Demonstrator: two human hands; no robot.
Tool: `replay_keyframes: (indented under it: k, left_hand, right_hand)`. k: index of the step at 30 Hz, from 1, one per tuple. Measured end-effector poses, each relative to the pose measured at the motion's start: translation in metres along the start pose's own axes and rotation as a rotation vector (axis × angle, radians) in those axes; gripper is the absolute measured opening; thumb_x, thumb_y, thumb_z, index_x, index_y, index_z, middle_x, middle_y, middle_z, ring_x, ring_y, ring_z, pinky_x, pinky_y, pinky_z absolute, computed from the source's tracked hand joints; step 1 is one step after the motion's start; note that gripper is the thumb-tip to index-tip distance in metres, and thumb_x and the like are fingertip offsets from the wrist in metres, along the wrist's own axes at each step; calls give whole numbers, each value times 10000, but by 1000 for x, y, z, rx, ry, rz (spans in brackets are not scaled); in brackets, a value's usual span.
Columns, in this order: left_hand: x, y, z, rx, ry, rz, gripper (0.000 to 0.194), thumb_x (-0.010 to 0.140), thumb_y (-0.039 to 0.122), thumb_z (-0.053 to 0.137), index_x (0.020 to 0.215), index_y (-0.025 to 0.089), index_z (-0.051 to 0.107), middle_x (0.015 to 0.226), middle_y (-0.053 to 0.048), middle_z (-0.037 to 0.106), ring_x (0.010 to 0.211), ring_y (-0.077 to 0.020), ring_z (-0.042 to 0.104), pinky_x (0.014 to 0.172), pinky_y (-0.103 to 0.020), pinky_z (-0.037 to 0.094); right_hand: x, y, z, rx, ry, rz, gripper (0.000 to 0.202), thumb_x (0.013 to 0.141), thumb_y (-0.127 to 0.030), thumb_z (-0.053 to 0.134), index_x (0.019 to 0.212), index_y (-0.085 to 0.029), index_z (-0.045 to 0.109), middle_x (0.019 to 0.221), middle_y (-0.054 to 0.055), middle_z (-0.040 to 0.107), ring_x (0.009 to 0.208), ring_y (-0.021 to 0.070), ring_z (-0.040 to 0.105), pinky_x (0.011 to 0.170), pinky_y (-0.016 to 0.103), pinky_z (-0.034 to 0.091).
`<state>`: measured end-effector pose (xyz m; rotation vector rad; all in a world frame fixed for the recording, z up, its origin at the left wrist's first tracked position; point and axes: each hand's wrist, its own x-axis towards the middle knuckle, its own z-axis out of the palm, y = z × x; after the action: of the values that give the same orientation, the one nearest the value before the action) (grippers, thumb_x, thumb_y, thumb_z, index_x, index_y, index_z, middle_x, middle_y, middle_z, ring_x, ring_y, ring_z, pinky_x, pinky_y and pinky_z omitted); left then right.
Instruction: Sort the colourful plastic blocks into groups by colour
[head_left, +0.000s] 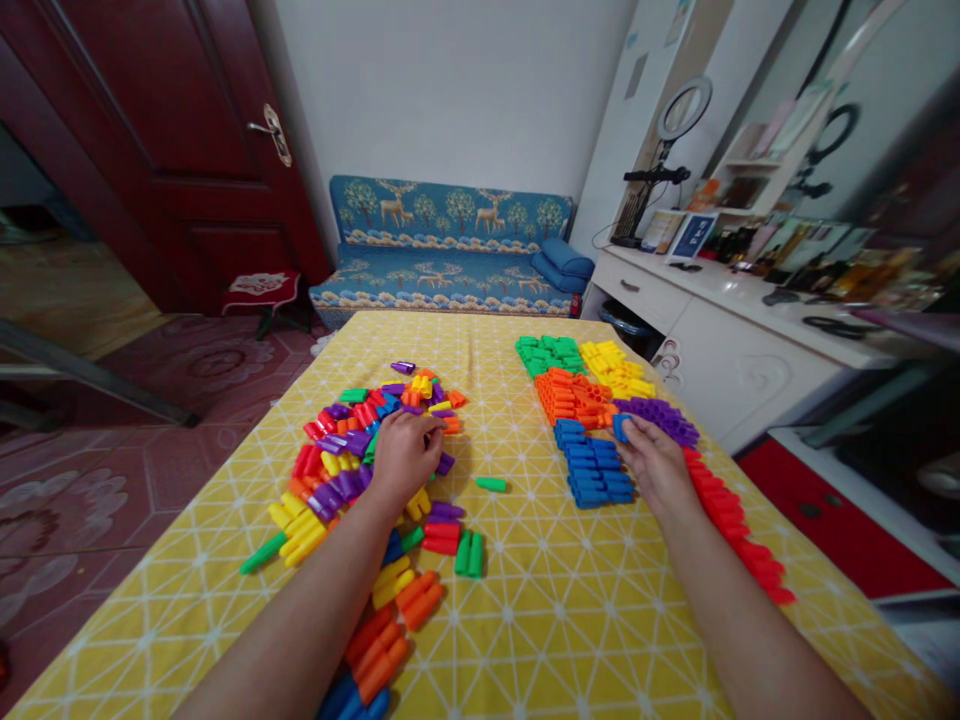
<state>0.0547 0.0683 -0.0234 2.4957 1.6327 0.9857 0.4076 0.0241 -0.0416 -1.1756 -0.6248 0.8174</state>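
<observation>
My right hand pinches a small blue piece just above the right end of the blue group. Around it lie an orange group, a green group, a yellow group, a purple group and a long red group. Over the mixed pile of coloured plastic pieces at the left, my left hand has its fingers bent near an orange piece; whether it holds anything is hidden. A single green piece lies between the two sides.
All pieces lie on a table with a yellow patterned cloth. Beyond it stands a blue patterned sofa. A white dresser with bottles and a ring light is at the right. A red stool stands by the door at the left.
</observation>
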Motion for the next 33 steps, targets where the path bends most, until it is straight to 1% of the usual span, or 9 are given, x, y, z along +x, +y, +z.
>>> replay_keyframes:
  k: [8, 13, 15, 18, 21, 25, 27, 29, 33]
  left_hand:
    - [0, 0, 1, -3, -8, 5, 258, 834, 229, 505, 902, 220, 754, 864, -46, 761, 860, -240, 670, 865, -392, 461]
    - [0, 0, 0, -11, -7, 0, 256, 830, 227, 507, 900, 220, 754, 884, -47, 762, 866, -241, 670, 860, -390, 463]
    - [0, 0, 0, -13, -7, -2, 259, 831, 228, 504, 901, 219, 753, 884, -47, 762, 865, -242, 670, 861, -390, 463]
    - [0, 0, 1, -10, -5, -4, 254, 830, 231, 508, 894, 223, 754, 876, -45, 763, 866, -245, 670, 867, -396, 459]
    - [0, 0, 1, -11, -2, -3, 251, 828, 224, 510, 888, 224, 754, 871, -44, 763, 866, -244, 669, 866, -397, 454]
    - [-1, 1, 1, -6, 2, -7, 250, 825, 219, 513, 889, 220, 754, 877, -45, 762, 864, -246, 667, 856, -397, 452]
    - [-1, 1, 0, 2, 2, -6, 252, 823, 214, 512, 889, 222, 755, 880, -44, 763, 866, -247, 668, 857, -399, 451]
    - [-1, 1, 0, 5, 3, -5, 255, 821, 207, 510, 888, 224, 755, 879, -43, 763, 870, -245, 669, 858, -396, 451]
    - [0, 1, 0, 2, 6, -4, 259, 823, 208, 508, 893, 223, 757, 880, -42, 764, 865, -240, 668, 859, -387, 452]
  right_hand:
    - [-12, 1, 10, 51, 85, 7, 489, 497, -390, 870, 901, -191, 680, 771, -4, 699, 653, 126, 647, 577, 223, 520]
    - [-15, 5, 11, 0, 45, -17, 485, 562, -418, 837, 958, -189, 674, 751, -9, 692, 599, 111, 610, 537, 211, 475]
    - [-14, 4, 10, -30, 38, -27, 499, 580, -433, 826, 988, -191, 672, 775, -3, 695, 611, 115, 608, 559, 225, 483]
    - [-14, -3, 7, -124, 32, -135, 508, 578, -440, 824, 998, -196, 675, 920, 32, 709, 791, 158, 647, 717, 283, 522]
    - [-20, -17, 6, -318, -118, -276, 491, 620, -427, 802, 1041, -212, 670, 1046, 54, 695, 963, 197, 633, 871, 345, 498]
    - [-41, -32, 8, -714, -423, -483, 404, 698, -373, 756, 1074, -251, 674, 1095, 56, 677, 1029, 228, 609, 932, 396, 469]
    - [-50, -33, 8, -869, -530, -590, 375, 720, -344, 737, 1081, -264, 674, 1128, 58, 662, 1066, 239, 593, 959, 415, 452]
    - [-51, -32, 8, -958, -583, -656, 364, 746, -327, 713, 1102, -268, 666, 1154, 60, 649, 1099, 243, 579, 980, 428, 437]
    - [-36, -27, 3, -1060, -595, -739, 355, 784, -317, 677, 1135, -273, 651, 1181, 54, 647, 1126, 248, 569, 1013, 455, 401]
